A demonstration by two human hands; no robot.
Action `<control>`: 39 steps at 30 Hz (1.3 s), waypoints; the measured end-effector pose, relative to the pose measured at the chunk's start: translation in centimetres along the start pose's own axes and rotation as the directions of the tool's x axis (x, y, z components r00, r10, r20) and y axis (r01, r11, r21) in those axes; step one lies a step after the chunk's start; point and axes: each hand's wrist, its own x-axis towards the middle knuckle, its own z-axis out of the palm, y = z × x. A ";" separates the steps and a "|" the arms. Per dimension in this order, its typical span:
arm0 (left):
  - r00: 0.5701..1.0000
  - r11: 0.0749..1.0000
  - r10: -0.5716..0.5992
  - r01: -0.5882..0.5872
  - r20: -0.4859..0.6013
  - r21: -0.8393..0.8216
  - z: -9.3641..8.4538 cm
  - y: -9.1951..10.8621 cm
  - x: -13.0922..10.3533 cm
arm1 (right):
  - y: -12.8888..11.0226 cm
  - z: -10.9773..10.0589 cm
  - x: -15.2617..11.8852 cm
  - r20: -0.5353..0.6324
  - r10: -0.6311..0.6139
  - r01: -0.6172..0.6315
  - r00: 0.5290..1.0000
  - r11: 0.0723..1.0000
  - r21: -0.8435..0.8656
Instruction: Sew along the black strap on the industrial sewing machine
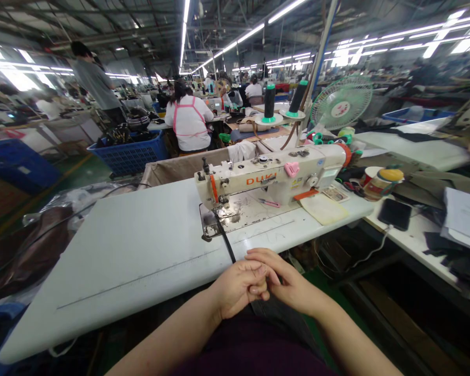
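A narrow black strip [226, 239] runs from under the presser foot of the sewing machine [254, 180] towards me, over the table's front edge. My left hand [238, 289] is closed with curled fingers, and the strip passes into it. Against it, my right hand [288, 279] bends its fingers over the left fingertips. Whatever the right fingers pinch is hidden between the two hands. Pink-handled thread snips [269, 203] lie on the machine bed, beneath the arm.
The white machine table [133, 235] carries a printed ruler line. On the right are a yellow cloth [325, 209], a phone [394, 214] on a cable and papers [464, 214]. Behind stand black thread cones [269, 102], a fan [341, 104] and a seated person [190, 122].
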 end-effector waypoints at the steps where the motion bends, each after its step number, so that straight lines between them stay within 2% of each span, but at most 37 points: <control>1: 1.000 1.000 0.004 -0.004 0.011 -0.003 -0.1 0.1 -0.2 | -0.1 0.4 0.3 0.031 -0.017 0.018 0.999 1.000 -0.019; 3: 0.999 1.000 0.003 -0.002 0.033 -0.013 -0.3 0.3 -0.7 | -0.3 0.3 0.8 0.098 -0.019 0.023 0.995 0.999 -0.047; 6: 0.999 0.999 0.006 -0.004 0.052 -0.042 -1.2 0.7 -1.5 | -0.5 -1.0 1.0 0.183 -0.045 0.058 0.982 0.996 -0.065; 10: 0.999 0.997 0.034 -0.032 0.031 -0.070 -2.7 0.9 -2.2 | -0.3 -2.3 0.1 0.291 -0.060 0.068 0.955 0.998 -0.018; 16: 0.999 1.000 0.007 -0.007 -0.052 0.001 -3.6 -0.1 -1.8 | 0.4 -2.6 -1.5 0.181 0.134 -0.100 0.974 0.977 -0.189; 19: 0.994 1.000 -0.029 0.028 -0.108 -0.010 -3.7 -0.6 -1.4 | 0.2 -2.7 -1.4 0.135 0.170 -0.141 0.976 0.969 -0.201; 21: 0.986 0.997 -0.056 0.047 -0.154 -0.060 -3.9 -0.7 -1.1 | 0.0 -2.7 -1.4 0.104 0.193 -0.175 0.976 0.971 -0.162; 24: 0.970 0.991 -0.058 0.026 -0.236 -0.134 -4.4 -0.5 -0.6 | 0.0 -2.4 -1.7 0.086 0.257 -0.257 0.963 0.966 -0.013; 26: 0.955 0.986 -0.041 -0.010 -0.295 -0.168 -4.7 -0.2 -0.1 | 0.1 -2.2 -2.0 0.118 0.314 -0.325 0.942 0.942 0.085; 28: 0.938 0.977 -0.020 -0.056 -0.346 -0.208 -4.8 0.0 0.5 | 0.3 -2.0 -2.4 0.163 0.354 -0.373 0.921 0.921 0.107; 31: 0.895 0.962 -0.002 -0.120 -0.446 -0.246 -4.5 -0.3 1.1 | 0.4 -1.9 -2.9 0.186 0.361 -0.365 0.914 0.931 -0.010; 34: 0.853 0.966 0.012 -0.145 -0.522 -0.215 -3.7 -1.3 1.2 | 0.6 -1.7 -3.2 0.198 0.365 -0.335 0.910 0.927 -0.170; 39: 0.846 0.984 0.035 -0.121 -0.532 -0.129 -2.5 -3.5 0.3 | 1.1 -0.9 -3.5 0.278 0.432 -0.333 0.858 0.880 -0.338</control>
